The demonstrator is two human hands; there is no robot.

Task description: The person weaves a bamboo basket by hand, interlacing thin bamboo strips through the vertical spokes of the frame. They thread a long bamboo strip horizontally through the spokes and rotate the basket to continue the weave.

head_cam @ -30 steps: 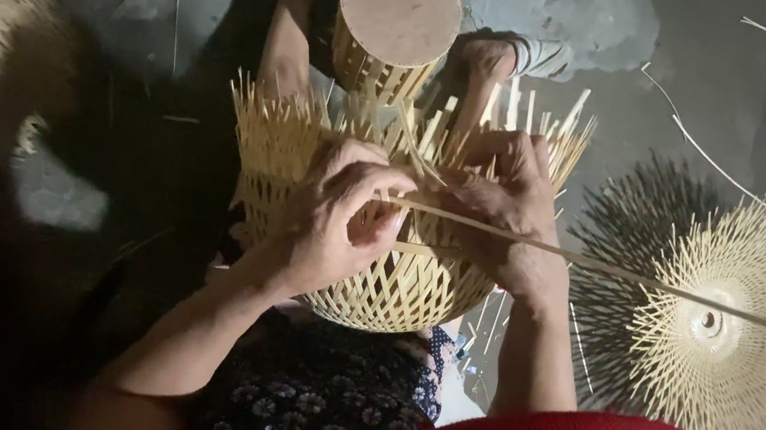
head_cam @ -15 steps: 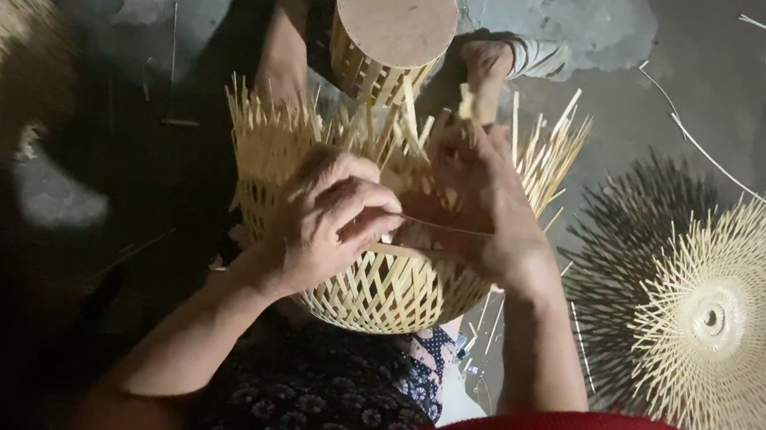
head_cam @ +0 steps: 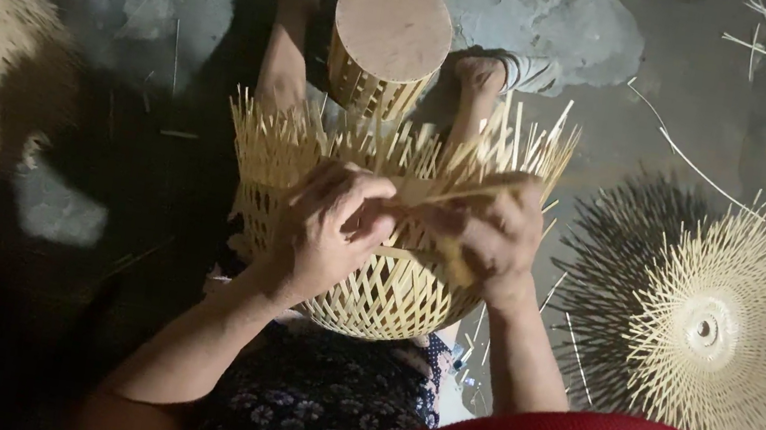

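2 hands on 1 basket here. biggest thing in reach is the pale, open-weave bamboo basket (head_cam: pixel 373 284), resting on the person's lap with its unfinished rim of loose upright strip ends pointing away from the body. the left hand (head_cam: pixel 325 232) sits on the near wall just under that rim, fingers curled together and pinched on a thin flat bamboo strip (head_cam: pixel 452 193). the right hand (head_cam: pixel 491 236) is touching the same stretch of rim, fingers folded shut over the strip's other part. the strip's long axis runs roughly left to right along the rim, tilting up toward the right, so it lies between both hands and about equally close to each. beyond the rim stands a round wood-topped bamboo form (head_cam: pixel 387 39), and off to the right a flat sunburst of bamboo splints (head_cam: pixel 739 339) lies on the grey concrete floor (head_cam: pixel 574 21).
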